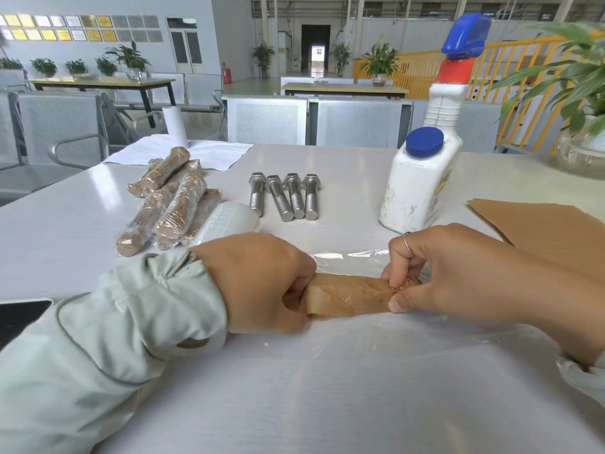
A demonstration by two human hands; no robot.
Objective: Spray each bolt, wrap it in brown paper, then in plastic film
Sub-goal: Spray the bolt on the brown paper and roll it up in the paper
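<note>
A bolt wrapped in brown paper lies across a sheet of clear plastic film near the table's front. My left hand grips its left end. My right hand pinches the folded paper at its right end. Several bare steel bolts lie side by side behind them. Left of those is a pile of finished bolts wrapped in paper and film. A roll of plastic film lies between the pile and my left hand. The white spray bottle with a blue trigger stands at the back right.
Brown paper sheets lie at the right edge. A white paper roll and its unrolled sheet are at the back left. A potted plant in a glass bowl stands far right. A dark flat object sits at the left edge.
</note>
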